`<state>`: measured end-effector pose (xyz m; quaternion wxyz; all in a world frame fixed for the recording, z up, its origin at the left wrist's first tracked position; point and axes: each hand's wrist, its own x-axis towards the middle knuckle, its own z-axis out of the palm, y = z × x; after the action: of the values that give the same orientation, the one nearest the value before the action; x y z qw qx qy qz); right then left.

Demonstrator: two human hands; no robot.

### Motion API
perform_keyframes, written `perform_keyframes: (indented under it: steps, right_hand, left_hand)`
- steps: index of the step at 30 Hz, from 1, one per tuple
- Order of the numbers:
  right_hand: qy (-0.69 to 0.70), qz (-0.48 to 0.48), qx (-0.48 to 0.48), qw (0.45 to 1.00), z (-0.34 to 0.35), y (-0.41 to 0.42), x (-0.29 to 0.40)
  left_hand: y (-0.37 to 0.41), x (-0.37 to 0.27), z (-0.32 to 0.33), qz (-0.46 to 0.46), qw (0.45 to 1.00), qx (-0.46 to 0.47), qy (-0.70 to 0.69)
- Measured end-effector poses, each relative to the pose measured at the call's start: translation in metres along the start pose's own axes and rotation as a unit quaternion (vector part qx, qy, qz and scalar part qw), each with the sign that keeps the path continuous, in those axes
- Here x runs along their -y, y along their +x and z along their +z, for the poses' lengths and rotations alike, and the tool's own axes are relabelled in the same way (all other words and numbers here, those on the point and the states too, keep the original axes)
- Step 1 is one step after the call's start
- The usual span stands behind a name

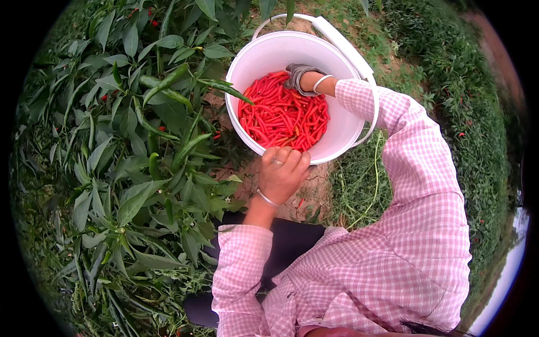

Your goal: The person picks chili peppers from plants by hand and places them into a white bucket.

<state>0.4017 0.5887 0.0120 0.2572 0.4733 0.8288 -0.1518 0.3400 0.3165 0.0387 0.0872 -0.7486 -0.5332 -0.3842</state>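
A white plastic bucket [339,109] stands in front of me, with many red chili peppers [282,116] covering its bottom. The near rim is in the grip of my bare left hand [285,172], its fingers curled over the edge. My right hand [304,79], in a grey knitted glove, reaches inside against the far right side of the pepper heap. Its fingertips are hidden, so I cannot tell whether it holds any peppers. The bucket's handle [343,47], with a white grip, leans to the far right, and my right forearm passes under it.
Chili plants [139,202] crowd the left side; one green chili pepper [223,87] overhangs the bucket's rim. Low weeds [358,189] grow right of the bucket. Another row of plants [467,109] runs along the far right. A fallen red chili [300,203] lies on bare soil [318,189].
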Motion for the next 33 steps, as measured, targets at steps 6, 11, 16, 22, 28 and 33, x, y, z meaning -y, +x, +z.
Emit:
perform_keyframes:
  steps: [6, 11, 16, 22, 28, 33]
  right_hand:
    - [0.048, -0.036, -0.015, 0.998, 0.037, -0.005, 0.016]
    - [-0.133, -0.319, 0.094, 0.934, 0.026, -0.056, 0.024]
    - [-0.017, -0.275, 0.171, 0.946, -0.037, -0.054, 0.023]
    - [0.008, -0.241, -0.162, 0.957, 0.012, 0.038, 0.000]
    - [0.119, -0.363, 0.111, 0.917, -0.018, -0.018, 0.044]
    - [0.328, -0.215, -0.148, 0.908, -0.064, -0.066, -0.010]
  left_hand:
    - [0.001, 0.000, 0.002, 0.007, 1.000, -0.002, -0.001]
    - [-0.003, 0.005, -0.005, -0.004, 1.000, 0.008, 0.008]
    - [-0.010, 0.006, -0.005, -0.007, 1.000, -0.003, 0.025]
    - [-0.002, 0.001, 0.000, 0.006, 1.000, 0.006, -0.011]
    - [-0.005, 0.005, -0.001, 0.012, 1.000, 0.002, 0.028]
    - [0.001, 0.006, -0.005, 0.007, 1.000, 0.017, 0.013]
